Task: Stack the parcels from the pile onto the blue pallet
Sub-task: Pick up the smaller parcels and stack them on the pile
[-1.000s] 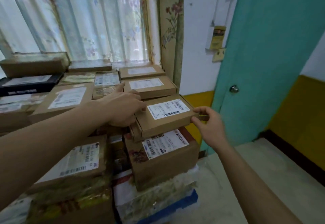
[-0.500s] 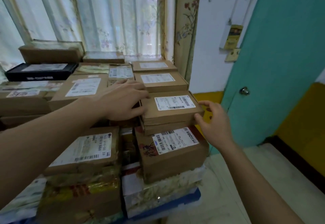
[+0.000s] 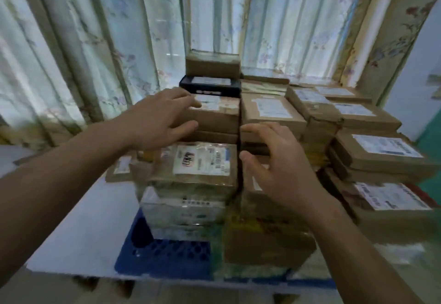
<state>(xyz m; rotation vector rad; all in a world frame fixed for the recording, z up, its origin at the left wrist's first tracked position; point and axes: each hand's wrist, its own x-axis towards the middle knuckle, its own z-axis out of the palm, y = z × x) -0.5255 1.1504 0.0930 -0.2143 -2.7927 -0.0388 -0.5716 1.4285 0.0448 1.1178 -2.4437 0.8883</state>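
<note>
Brown cardboard parcels with white labels are stacked several layers high on the blue pallet point(image 3: 167, 256). My left hand point(image 3: 162, 120) has its fingers spread and lies against the left edge of a brown parcel point(image 3: 214, 117) near the top of the stack, holding nothing. My right hand point(image 3: 281, 170), also spread and empty, hovers in front of the middle column. The flat labelled parcel point(image 3: 381, 153) lies on the right-hand column, apart from both hands. A black box point(image 3: 210, 86) sits behind, under another brown box point(image 3: 212, 65).
Floral curtains point(image 3: 95, 53) hang close behind and to the left of the stack. Pale floor point(image 3: 71, 232) lies left of the pallet. A teal door edge point(image 3: 432, 136) shows at the far right. A plastic-wrapped parcel point(image 3: 200, 162) fronts the stack.
Both hands have let go of the flat labelled parcel on the right column and moved left over the middle of the stack. The view has swung left.
</note>
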